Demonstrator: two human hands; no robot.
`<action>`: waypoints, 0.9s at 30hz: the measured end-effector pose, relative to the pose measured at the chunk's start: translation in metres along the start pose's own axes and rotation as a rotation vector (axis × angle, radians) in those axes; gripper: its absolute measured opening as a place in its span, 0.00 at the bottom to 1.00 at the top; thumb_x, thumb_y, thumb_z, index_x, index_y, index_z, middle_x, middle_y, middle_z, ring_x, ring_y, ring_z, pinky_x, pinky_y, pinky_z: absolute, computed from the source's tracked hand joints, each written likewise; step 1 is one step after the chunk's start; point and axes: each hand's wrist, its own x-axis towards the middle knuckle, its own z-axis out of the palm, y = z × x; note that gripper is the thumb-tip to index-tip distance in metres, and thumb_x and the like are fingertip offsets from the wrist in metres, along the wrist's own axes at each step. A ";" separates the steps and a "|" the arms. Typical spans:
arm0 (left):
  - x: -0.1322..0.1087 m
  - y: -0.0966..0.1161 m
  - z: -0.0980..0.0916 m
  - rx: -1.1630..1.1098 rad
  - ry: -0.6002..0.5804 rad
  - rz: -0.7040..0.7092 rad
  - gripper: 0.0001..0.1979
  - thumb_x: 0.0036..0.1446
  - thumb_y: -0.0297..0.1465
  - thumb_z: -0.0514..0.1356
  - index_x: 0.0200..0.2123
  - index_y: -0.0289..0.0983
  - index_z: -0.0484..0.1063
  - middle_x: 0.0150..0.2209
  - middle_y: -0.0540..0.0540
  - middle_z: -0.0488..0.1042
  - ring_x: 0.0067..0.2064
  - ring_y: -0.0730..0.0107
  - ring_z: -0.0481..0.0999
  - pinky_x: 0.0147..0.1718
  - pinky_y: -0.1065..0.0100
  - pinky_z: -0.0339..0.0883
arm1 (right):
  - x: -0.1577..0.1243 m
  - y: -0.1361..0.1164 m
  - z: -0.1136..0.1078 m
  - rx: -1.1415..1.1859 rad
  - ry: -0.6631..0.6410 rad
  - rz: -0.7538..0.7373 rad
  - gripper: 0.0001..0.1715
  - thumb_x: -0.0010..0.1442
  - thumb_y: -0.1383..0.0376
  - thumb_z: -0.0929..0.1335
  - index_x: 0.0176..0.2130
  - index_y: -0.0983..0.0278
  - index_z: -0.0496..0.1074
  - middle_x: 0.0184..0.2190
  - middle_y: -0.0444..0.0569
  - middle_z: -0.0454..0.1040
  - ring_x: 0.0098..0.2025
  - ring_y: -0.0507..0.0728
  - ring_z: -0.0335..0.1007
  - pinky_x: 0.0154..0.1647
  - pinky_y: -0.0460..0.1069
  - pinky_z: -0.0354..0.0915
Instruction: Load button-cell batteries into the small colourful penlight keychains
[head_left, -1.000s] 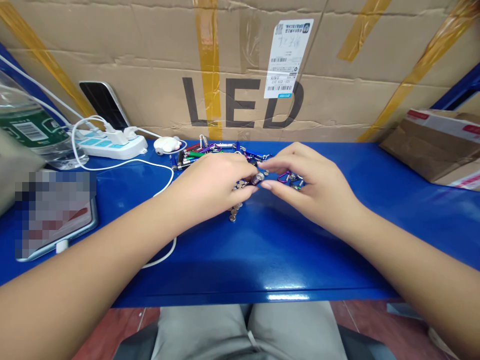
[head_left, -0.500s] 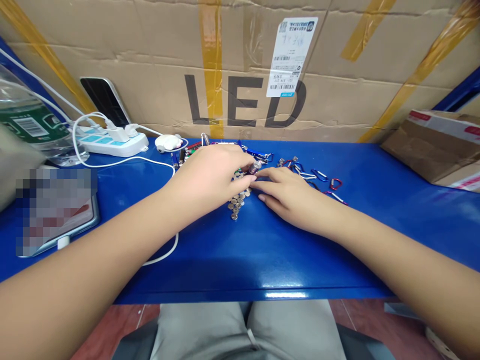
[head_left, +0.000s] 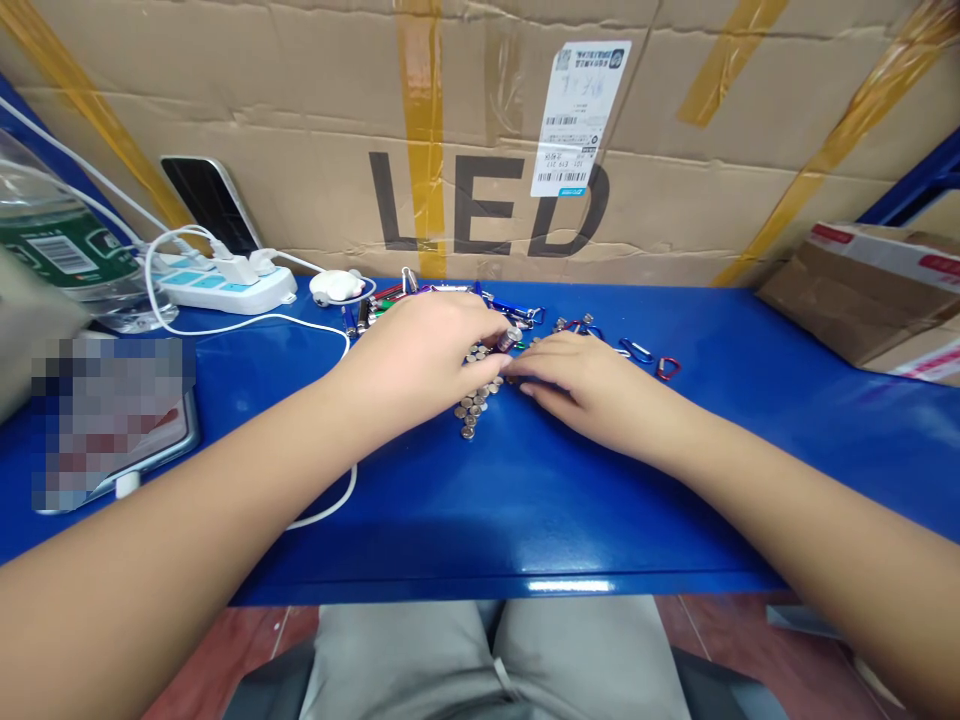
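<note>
My left hand [head_left: 431,345] is closed, thumb and fingers pinching a small metallic cylinder, a mini flashlight [head_left: 509,338], with its silver end tilted up to the right. Below the thumb lies a loose heap of silver button cells [head_left: 472,405] on the blue table. My right hand [head_left: 574,380] hovers at the right side of that heap. Its fingers are bent and slightly apart, their tips close to the button cells; I see nothing clearly held. Behind the left hand lie several coloured mini flashlights [head_left: 514,305], partly covered by it.
Several carabiners [head_left: 637,350] lie beyond the right hand. At left are a phone [head_left: 120,430], a power strip [head_left: 225,285], a white cable [head_left: 349,490], a white mouse-shaped item [head_left: 336,287] and a bottle [head_left: 67,240]. A large LED carton [head_left: 300,120] stands behind; a smaller box [head_left: 847,290] sits right.
My right hand's fingers have drawn in slightly beside the button cells. The left hand keeps its hold on the flashlight, almost unmoved.
</note>
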 end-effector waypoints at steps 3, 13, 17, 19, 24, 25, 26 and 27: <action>0.000 -0.001 0.000 -0.002 -0.002 0.004 0.10 0.60 0.33 0.56 0.34 0.36 0.75 0.32 0.47 0.74 0.36 0.66 0.72 0.38 0.66 0.63 | 0.001 -0.002 -0.002 -0.014 -0.004 0.054 0.12 0.61 0.69 0.65 0.43 0.62 0.75 0.39 0.52 0.78 0.43 0.60 0.72 0.47 0.56 0.65; 0.000 0.001 0.001 -0.022 -0.043 0.002 0.08 0.58 0.32 0.57 0.34 0.35 0.76 0.33 0.46 0.75 0.36 0.65 0.73 0.37 0.66 0.62 | 0.007 -0.007 0.003 0.116 0.059 0.123 0.06 0.55 0.73 0.67 0.33 0.63 0.70 0.33 0.49 0.77 0.39 0.58 0.71 0.43 0.53 0.65; 0.000 -0.001 0.002 -0.044 -0.013 -0.003 0.09 0.59 0.33 0.57 0.33 0.35 0.75 0.32 0.46 0.76 0.35 0.66 0.73 0.36 0.67 0.62 | 0.005 -0.008 -0.004 0.155 0.265 0.214 0.07 0.55 0.70 0.67 0.37 0.62 0.71 0.36 0.49 0.77 0.38 0.58 0.72 0.42 0.53 0.66; 0.000 -0.001 0.003 -0.057 0.003 -0.008 0.09 0.59 0.33 0.57 0.32 0.36 0.75 0.32 0.47 0.76 0.35 0.66 0.73 0.36 0.67 0.63 | 0.003 -0.010 -0.009 0.180 0.417 0.280 0.08 0.56 0.67 0.67 0.39 0.62 0.71 0.37 0.49 0.77 0.38 0.57 0.73 0.41 0.54 0.67; -0.001 0.003 0.007 -0.094 0.037 0.019 0.09 0.58 0.33 0.58 0.31 0.35 0.75 0.33 0.46 0.77 0.37 0.65 0.74 0.37 0.66 0.63 | 0.003 -0.019 -0.017 0.232 0.511 0.247 0.07 0.57 0.65 0.67 0.39 0.61 0.71 0.38 0.48 0.77 0.40 0.57 0.73 0.43 0.54 0.69; -0.001 0.005 0.008 -0.096 0.043 0.019 0.09 0.58 0.33 0.58 0.31 0.35 0.75 0.33 0.46 0.77 0.37 0.65 0.74 0.36 0.66 0.63 | 0.003 -0.020 -0.017 0.232 0.496 0.221 0.06 0.58 0.65 0.67 0.39 0.61 0.72 0.38 0.48 0.77 0.41 0.57 0.73 0.43 0.54 0.69; -0.001 0.006 0.008 -0.098 0.047 0.016 0.09 0.58 0.33 0.58 0.31 0.35 0.75 0.32 0.46 0.77 0.37 0.65 0.75 0.36 0.66 0.63 | 0.003 -0.022 -0.017 0.226 0.482 0.196 0.06 0.58 0.65 0.67 0.38 0.61 0.72 0.38 0.49 0.77 0.41 0.57 0.73 0.44 0.54 0.68; -0.001 0.007 0.009 -0.103 0.053 0.013 0.09 0.58 0.32 0.58 0.31 0.35 0.75 0.32 0.46 0.77 0.37 0.65 0.75 0.36 0.67 0.63 | 0.003 -0.023 -0.016 0.217 0.473 0.175 0.05 0.58 0.66 0.67 0.37 0.61 0.72 0.38 0.49 0.77 0.41 0.58 0.73 0.44 0.54 0.68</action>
